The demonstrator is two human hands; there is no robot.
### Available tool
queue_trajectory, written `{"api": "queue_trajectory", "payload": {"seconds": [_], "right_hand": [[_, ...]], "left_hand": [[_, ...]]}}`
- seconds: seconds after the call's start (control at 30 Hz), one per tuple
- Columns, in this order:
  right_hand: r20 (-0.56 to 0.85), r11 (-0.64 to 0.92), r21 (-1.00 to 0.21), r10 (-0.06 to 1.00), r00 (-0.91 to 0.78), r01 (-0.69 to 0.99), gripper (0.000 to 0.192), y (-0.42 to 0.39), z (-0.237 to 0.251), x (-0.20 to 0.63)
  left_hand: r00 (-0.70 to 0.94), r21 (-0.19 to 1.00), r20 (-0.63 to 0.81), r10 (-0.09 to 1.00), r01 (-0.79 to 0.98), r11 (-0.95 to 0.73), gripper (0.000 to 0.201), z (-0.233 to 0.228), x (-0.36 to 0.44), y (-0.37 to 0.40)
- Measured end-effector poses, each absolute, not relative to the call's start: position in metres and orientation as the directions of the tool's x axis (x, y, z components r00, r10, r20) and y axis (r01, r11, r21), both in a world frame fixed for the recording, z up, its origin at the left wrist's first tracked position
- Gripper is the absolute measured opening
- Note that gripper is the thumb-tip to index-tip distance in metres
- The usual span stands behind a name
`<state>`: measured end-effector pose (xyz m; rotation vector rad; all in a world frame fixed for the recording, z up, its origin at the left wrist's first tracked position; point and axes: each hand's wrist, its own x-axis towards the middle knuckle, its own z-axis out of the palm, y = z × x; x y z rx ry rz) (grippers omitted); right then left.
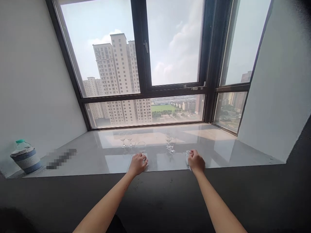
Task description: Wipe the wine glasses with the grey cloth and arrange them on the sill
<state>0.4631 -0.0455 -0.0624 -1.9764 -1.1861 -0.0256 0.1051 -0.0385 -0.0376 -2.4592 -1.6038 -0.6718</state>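
Note:
My left hand is closed around the stem of a clear wine glass, whose bowl rises above the fingers. The hand hides its lower part, and I cannot tell whether the base rests on the sill. In my closed right hand is a crumpled white cloth, low over the sill's front edge. Two stemmed glasses stand behind and left of my left hand. Another pair of stemmed glasses stands between my hands, a little farther back, one partly overlapping the other.
The glossy pale windowsill reflects the daylight. At its far left sits a blue-and-grey bucket with a green-capped clear container in it; a blurred dark patch lies beside it. Dark-framed windows close off the back, and walls flank both sides.

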Motion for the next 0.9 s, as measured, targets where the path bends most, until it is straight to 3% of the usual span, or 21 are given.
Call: {"api": "queue_trajectory", "payload": {"seconds": [0.23,0.53,0.73,0.9], "right_hand": [[0.444,-0.206,-0.632,0.694,0.567,0.747,0.03,-0.044,-0.066,0.464],[0.599,-0.181,-0.544,0.601,0.529,0.82,0.049,-0.056,-0.058,0.456],[0.512,-0.154,-0.507,0.737,0.441,0.848,0.033,-0.059,-0.058,0.453],[0.429,0.022,-0.47,0.879,0.207,0.882,0.054,-0.066,-0.056,0.461]], "left_hand": [[0.347,0.117,0.427,0.835,0.894,-0.432,0.031,-0.04,0.105,-0.04],[0.434,0.096,0.351,0.83,0.865,-0.493,0.036,-0.038,0.112,-0.04],[0.432,0.098,0.355,0.829,0.865,-0.493,0.039,-0.039,0.119,-0.047],[0.416,0.094,0.366,0.833,0.873,-0.478,0.037,-0.04,0.119,-0.047]]}}
